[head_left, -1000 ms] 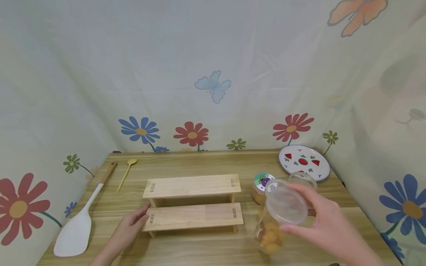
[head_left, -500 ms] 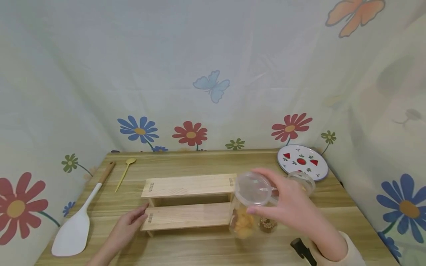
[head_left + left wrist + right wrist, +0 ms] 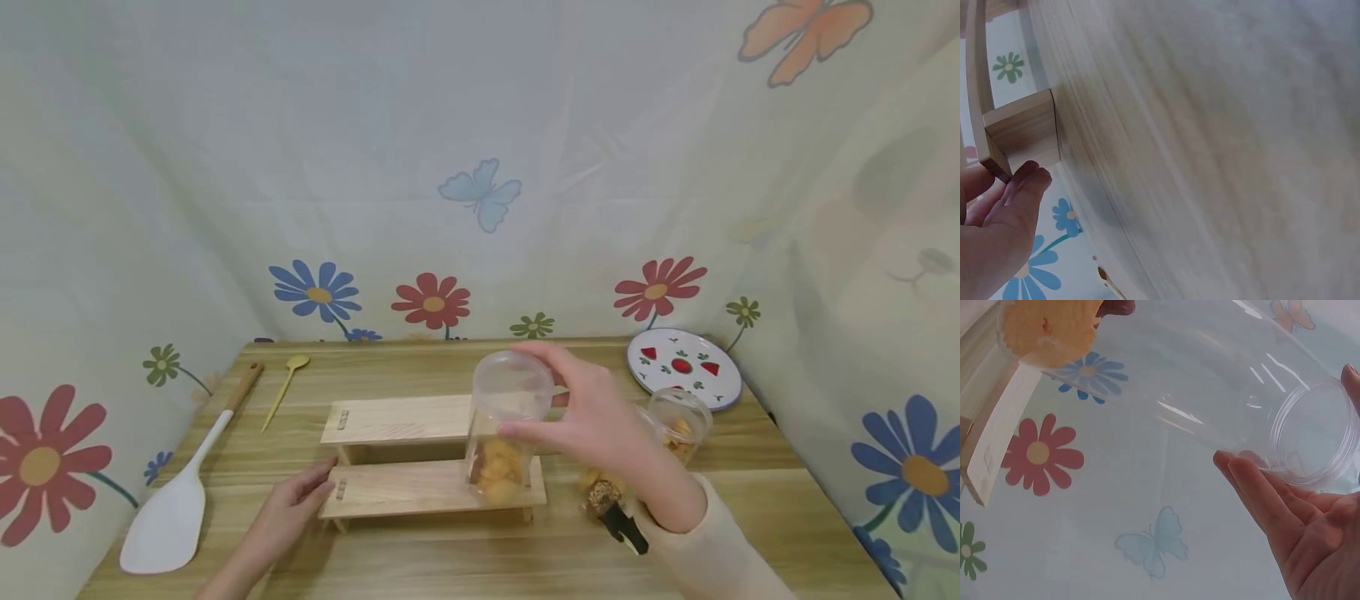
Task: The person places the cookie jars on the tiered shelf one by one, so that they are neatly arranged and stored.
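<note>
My right hand [image 3: 592,408] grips a tall clear jar [image 3: 501,450] near its lid, with thumb and fingers on opposite sides. Yellow, chip-like food [image 3: 1050,331] lies at the jar's bottom. The jar leans slightly and overlaps the right part of the lower board of a two-step wooden rack [image 3: 405,490]. In the right wrist view, its base is right at the edge of a pale board [image 3: 997,431]. My left hand [image 3: 288,508] pinches the left end of the lower board, thumb on one side and fingertips on the other, as the left wrist view shows.
At right stands a lidded jar [image 3: 678,429] of yellow food, before a plate [image 3: 723,387] with red fruit patterns. Something brown and grainy [image 3: 602,493] sits by the right forearm, beside a black piece [image 3: 622,529]. A white spatula [image 3: 168,521] and yellow spoon [image 3: 281,396] lie left.
My right hand has carried the jar leftward, from beside the rack to over its lower board. The brown grainy thing has come into sight. My left hand stays at the rack's end.
</note>
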{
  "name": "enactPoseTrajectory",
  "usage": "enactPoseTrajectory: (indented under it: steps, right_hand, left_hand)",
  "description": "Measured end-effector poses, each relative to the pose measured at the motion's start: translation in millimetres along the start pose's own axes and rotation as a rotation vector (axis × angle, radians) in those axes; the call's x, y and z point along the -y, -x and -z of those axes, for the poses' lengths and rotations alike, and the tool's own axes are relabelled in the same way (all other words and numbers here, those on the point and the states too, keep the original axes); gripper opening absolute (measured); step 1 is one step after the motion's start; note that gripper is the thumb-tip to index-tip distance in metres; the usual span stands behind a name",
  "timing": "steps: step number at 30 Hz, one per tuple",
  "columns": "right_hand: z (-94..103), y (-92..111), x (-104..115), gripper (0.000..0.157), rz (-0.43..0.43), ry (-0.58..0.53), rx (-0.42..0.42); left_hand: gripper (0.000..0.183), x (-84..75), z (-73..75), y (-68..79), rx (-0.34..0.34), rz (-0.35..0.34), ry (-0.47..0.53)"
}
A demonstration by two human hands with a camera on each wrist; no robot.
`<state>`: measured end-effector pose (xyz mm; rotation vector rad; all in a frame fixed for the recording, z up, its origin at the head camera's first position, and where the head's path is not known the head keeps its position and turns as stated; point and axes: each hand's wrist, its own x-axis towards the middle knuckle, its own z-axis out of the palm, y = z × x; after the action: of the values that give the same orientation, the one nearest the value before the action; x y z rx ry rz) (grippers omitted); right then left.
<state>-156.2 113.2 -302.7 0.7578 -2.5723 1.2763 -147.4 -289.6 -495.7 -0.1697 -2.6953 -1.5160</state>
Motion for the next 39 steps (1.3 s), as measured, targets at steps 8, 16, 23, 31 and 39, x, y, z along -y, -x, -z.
enactPoseTrajectory:
  steps: [8, 16, 23, 31, 39]
  right_hand:
    - [-34.0, -26, 17, 0.08, 0.06, 0.007, 0.022]
    - [-58.6, -50, 28, 0.081, 0.075, -0.109, 0.045]
    - [-72.8, -76, 37, 0.08, 0.102, -0.122, 0.016]
    - [-85.0, -93, 41, 0.085, 0.089, -0.153, 0.009]
    - [-101.9, -108, 35, 0.091, 0.022, -0.097, 0.006]
  left_hand:
    - [0.039, -4.1, -0.5, 0.4, -0.003, 0.003, 0.003]
    - [0.04, -2.8, 0.5, -0.1, 0.016, 0.023, 0.02]
    - [0.04, -1.2, 0.8, -1.0, 0.023, 0.016, 0.029]
    - [0.041, -1.8, 0.3, -2.7, 0.022, 0.019, 0.019]
    - [0.041, -1.2, 0.6, -2.4, 0.02, 0.041, 0.007]
